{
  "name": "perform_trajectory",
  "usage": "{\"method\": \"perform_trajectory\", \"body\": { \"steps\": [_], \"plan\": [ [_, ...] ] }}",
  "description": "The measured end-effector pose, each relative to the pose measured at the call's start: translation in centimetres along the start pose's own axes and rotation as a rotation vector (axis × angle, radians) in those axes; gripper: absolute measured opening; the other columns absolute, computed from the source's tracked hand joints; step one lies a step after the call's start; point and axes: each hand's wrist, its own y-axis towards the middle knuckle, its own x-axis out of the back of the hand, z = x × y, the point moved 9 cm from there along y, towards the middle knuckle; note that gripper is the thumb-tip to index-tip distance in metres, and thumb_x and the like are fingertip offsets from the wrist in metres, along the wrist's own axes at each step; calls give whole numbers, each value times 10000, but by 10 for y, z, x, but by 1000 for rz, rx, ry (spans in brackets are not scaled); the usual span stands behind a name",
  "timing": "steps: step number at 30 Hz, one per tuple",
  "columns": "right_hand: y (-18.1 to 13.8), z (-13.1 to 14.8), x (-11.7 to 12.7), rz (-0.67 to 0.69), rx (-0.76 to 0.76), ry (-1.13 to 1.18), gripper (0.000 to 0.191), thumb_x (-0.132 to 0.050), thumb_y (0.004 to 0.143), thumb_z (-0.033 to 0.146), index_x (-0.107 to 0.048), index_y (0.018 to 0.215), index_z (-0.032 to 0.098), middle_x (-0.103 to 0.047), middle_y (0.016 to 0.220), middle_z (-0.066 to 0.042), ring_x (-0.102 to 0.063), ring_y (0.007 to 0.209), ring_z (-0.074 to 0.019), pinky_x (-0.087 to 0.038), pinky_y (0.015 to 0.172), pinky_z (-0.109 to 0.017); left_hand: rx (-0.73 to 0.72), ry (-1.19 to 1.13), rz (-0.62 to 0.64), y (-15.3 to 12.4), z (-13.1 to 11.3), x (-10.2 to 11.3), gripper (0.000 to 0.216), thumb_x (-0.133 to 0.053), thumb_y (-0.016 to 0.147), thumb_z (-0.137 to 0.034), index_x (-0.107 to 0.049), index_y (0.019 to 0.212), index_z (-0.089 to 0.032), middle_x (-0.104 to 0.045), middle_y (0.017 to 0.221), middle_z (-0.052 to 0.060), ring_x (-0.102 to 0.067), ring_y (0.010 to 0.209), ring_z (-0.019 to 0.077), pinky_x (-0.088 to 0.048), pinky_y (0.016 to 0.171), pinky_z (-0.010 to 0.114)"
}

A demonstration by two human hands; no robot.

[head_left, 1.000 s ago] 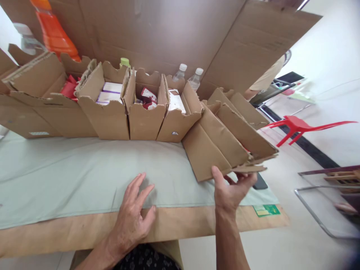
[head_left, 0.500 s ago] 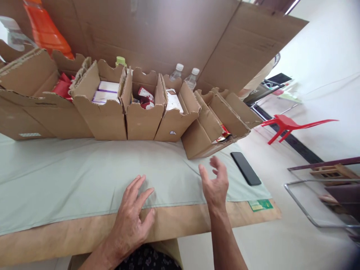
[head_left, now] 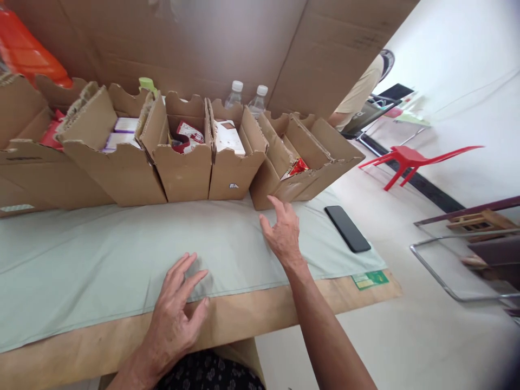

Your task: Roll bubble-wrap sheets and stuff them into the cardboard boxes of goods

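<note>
1. The right hand (head_left: 283,233) is raised just above the cloth, palm down, fingers loosely spread and holding nothing. Its fingertips sit just short of the rightmost cardboard box (head_left: 303,162).
2. That box stands at the right end of the row on the pale green cloth (head_left: 101,254), tilted outward, with a red packet (head_left: 298,166) showing inside.
3. The left hand (head_left: 174,317) rests flat at the near edge of the cloth, fingers spread, empty.
4. A black phone (head_left: 346,228) lies on the cloth, right of the right hand.
5. Further boxes (head_left: 182,162) line up to the left, holding white and red cartons. Two clear bottles (head_left: 246,99) stand behind them, against a large cardboard sheet (head_left: 227,43).
</note>
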Motion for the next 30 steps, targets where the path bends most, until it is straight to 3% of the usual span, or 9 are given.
{"method": "perform_trajectory", "body": {
  "steps": [11,14,17,20,22,24,27,30],
  "plan": [
    [13,-4,-14,55,34,-100,605,-564,893,261,-537,1496,211,-584,1425,-185,-579,1242,-368,-491,1004,-550,-6,2,33,2,-2,-2,389,-543,946,-114,-585,1309,-247,-534,1521,150,-477,1447,337,-540,1071,607],
    [10,-1,-7,65,47,-59,574,-559,897,271,-555,1468,209,-586,1454,-188,-584,1284,-367,-507,993,-557,-6,3,24,2,-3,-2,393,-537,939,-108,-584,1303,-248,-545,1512,153,-490,1437,334,-542,1065,600],
    [12,16,23,-3,42,117,455,-558,941,313,-602,1385,226,-695,1278,-137,-692,1070,-285,-567,829,-442,-3,5,20,3,-3,-3,415,-530,925,-95,-582,1304,-256,-551,1514,149,-499,1433,325,-549,1061,582],
    [29,49,52,-41,40,305,500,-596,951,329,-555,1444,255,-745,1069,-55,-690,822,-198,-527,632,-320,-1,3,15,5,-4,-4,426,-530,914,-94,-582,1303,-259,-557,1516,150,-515,1424,330,-550,1061,591],
    [53,75,54,7,65,376,617,-597,937,296,-463,1539,268,-746,942,-6,-660,731,-176,-521,640,-315,4,6,1,6,-4,-3,423,-531,907,-99,-587,1295,-256,-565,1508,157,-538,1404,343,-555,1046,612],
    [80,97,40,98,96,381,666,-593,907,252,-442,1556,255,-737,854,23,-645,686,-175,-526,699,-330,2,6,-10,7,-4,-2,420,-533,903,-103,-590,1291,-251,-571,1501,165,-556,1386,350,-568,1026,616],
    [106,111,13,179,96,284,382,-568,880,207,-673,1247,224,-716,761,17,-646,672,-189,-495,713,-330,-1,-13,-33,8,-6,1,413,-540,898,-100,-599,1281,-244,-568,1503,170,-566,1384,342,-588,1016,577],
    [93,112,20,107,92,261,161,-535,904,201,-690,940,226,-691,694,13,-653,654,-186,-472,679,-303,21,-51,-77,8,-5,7,403,-548,901,-101,-610,1274,-243,-555,1518,161,-577,1380,325,-588,1035,536]
  ]
}}
